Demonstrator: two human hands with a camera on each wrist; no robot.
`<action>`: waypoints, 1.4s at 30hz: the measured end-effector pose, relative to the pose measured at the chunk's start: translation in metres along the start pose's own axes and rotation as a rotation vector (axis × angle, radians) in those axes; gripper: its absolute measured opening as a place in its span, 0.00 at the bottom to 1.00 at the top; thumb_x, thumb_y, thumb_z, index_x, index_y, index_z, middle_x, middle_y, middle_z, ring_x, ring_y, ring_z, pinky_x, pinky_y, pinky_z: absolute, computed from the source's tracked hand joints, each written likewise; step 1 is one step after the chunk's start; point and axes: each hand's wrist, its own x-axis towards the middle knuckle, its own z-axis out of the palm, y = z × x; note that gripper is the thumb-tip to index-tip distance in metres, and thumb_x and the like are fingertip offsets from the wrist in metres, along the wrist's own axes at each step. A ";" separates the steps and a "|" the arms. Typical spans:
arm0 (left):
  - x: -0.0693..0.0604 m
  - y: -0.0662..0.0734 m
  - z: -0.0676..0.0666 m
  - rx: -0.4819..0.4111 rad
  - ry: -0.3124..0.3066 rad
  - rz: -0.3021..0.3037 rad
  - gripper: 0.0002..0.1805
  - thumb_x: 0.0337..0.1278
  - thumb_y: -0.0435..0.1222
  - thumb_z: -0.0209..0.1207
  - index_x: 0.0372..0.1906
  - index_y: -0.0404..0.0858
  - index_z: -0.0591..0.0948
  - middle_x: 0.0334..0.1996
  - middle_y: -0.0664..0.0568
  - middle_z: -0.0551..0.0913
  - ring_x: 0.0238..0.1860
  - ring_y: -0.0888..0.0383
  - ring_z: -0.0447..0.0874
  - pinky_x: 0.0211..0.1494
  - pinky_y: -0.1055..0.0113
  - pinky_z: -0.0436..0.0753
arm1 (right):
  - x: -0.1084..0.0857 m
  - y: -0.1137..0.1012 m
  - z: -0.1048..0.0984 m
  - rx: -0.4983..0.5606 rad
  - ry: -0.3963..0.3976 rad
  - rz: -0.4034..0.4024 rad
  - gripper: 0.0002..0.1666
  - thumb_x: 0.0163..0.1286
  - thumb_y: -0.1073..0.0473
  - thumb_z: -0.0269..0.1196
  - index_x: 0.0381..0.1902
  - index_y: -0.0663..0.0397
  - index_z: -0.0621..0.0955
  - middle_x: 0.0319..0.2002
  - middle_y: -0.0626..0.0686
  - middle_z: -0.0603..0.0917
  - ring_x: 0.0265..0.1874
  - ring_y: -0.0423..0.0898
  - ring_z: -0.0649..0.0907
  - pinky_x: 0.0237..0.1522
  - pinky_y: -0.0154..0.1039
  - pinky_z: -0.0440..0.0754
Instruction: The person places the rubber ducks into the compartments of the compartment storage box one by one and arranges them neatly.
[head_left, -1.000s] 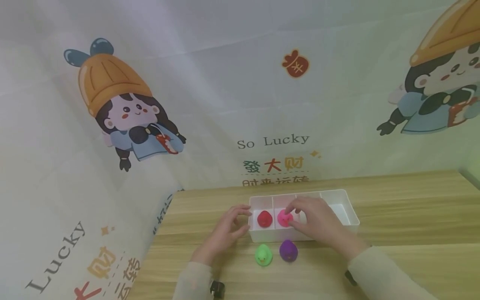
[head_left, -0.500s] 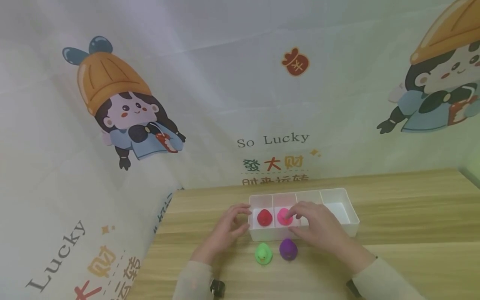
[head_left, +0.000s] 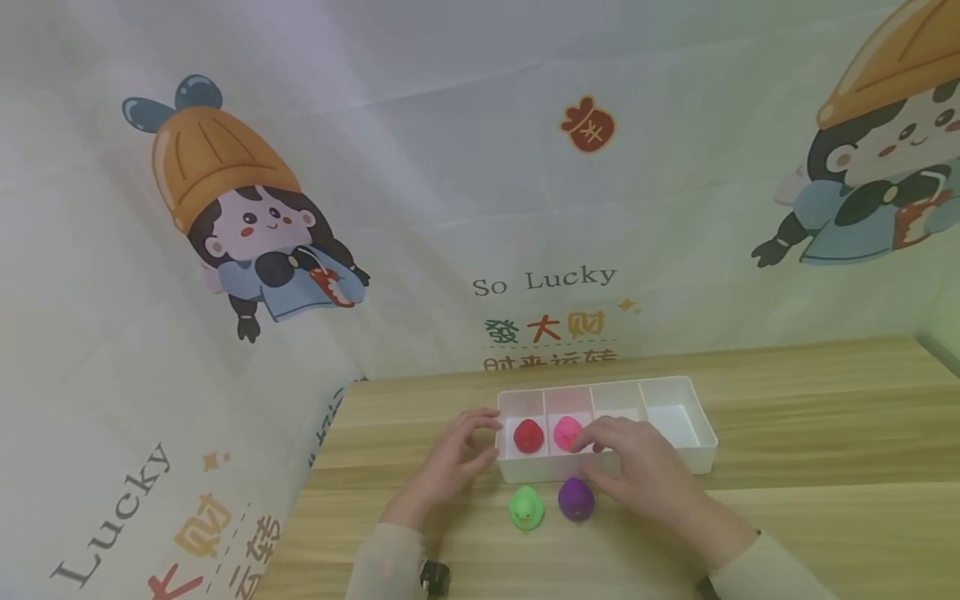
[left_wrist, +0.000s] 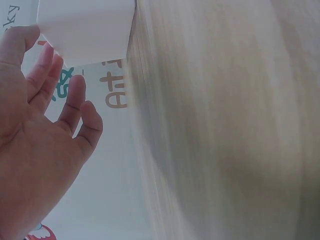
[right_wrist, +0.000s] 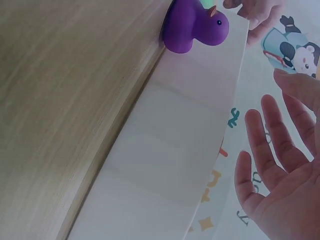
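Nearest the person, on the worktop (head_left: pixel 810 417), a green duck (head_left: pixel 527 509) and a purple duck (head_left: pixel 576 500) stand upright, side by side but apart. The purple one is just beside the front wall of the white box (head_left: pixel 536 472); whether it touches is hard to tell.

The right hand (head_left: pixel 637 467) hangs over the front of the box with loosely bent fingers and grasps nothing. Its index fingertip overlaps the pink duck (head_left: pixel 567 431) in the head view (contact cannot be judged from that angle). The left hand (head_left: pixel 453 454) is at the left end of the box, thumb and fingers spread and curved against or just beside that end, pinching nothing.

For good handling, I would lift the right fingers straight up and clear of the pink duck, so it does not tip or drag. The thumb sits close above the purple duck, so a sideways sweep there could knock it. Light pressure from the left hand should be enough to steady the box, which looks thin-walled and might slide if bumped.

The box has three dividers making four compartments. From the left, the first holds the red duck (head_left: pixel 528 437), the second the pink duck. The third is partly hidden behind the right hand, and the rightmost shows its white floor.
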 end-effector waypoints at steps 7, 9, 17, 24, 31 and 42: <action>-0.002 -0.001 -0.001 0.003 0.005 0.000 0.17 0.53 0.36 0.57 0.50 0.41 0.72 0.60 0.52 0.63 0.49 0.50 0.68 0.47 0.57 0.71 | -0.007 -0.004 0.005 -0.014 -0.024 -0.004 0.16 0.46 0.55 0.69 0.35 0.37 0.78 0.36 0.32 0.77 0.33 0.35 0.77 0.38 0.36 0.73; -0.002 -0.002 0.000 0.001 0.006 0.004 0.17 0.53 0.35 0.57 0.50 0.41 0.72 0.60 0.52 0.63 0.50 0.50 0.67 0.47 0.57 0.71 | -0.010 -0.005 0.007 -0.013 -0.032 0.011 0.17 0.45 0.54 0.70 0.35 0.36 0.78 0.36 0.31 0.77 0.34 0.35 0.77 0.38 0.37 0.72; -0.001 -0.001 0.000 0.005 0.010 0.009 0.17 0.53 0.34 0.58 0.50 0.41 0.72 0.60 0.53 0.64 0.54 0.56 0.64 0.48 0.57 0.71 | -0.017 -0.006 0.013 -0.063 -0.103 0.074 0.19 0.43 0.50 0.70 0.36 0.32 0.78 0.37 0.29 0.76 0.37 0.31 0.75 0.41 0.40 0.68; -0.001 -0.002 0.000 -0.001 0.007 0.007 0.18 0.52 0.33 0.58 0.50 0.41 0.72 0.60 0.53 0.64 0.50 0.50 0.68 0.46 0.57 0.72 | -0.019 -0.008 0.016 -0.110 -0.156 0.082 0.21 0.42 0.48 0.70 0.38 0.35 0.79 0.37 0.32 0.76 0.38 0.33 0.74 0.41 0.39 0.69; 0.000 -0.001 -0.001 -0.001 0.006 0.003 0.18 0.53 0.34 0.57 0.50 0.41 0.72 0.60 0.53 0.64 0.47 0.50 0.69 0.45 0.57 0.72 | -0.020 -0.008 0.020 -0.135 -0.191 0.059 0.21 0.41 0.49 0.70 0.37 0.38 0.79 0.35 0.36 0.78 0.35 0.34 0.74 0.40 0.36 0.71; 0.000 -0.001 0.000 -0.004 0.009 0.014 0.17 0.53 0.34 0.57 0.49 0.40 0.72 0.59 0.53 0.64 0.46 0.50 0.69 0.45 0.56 0.72 | -0.024 -0.005 0.025 -0.118 -0.181 0.022 0.22 0.39 0.52 0.70 0.36 0.40 0.79 0.34 0.37 0.78 0.36 0.37 0.76 0.42 0.41 0.72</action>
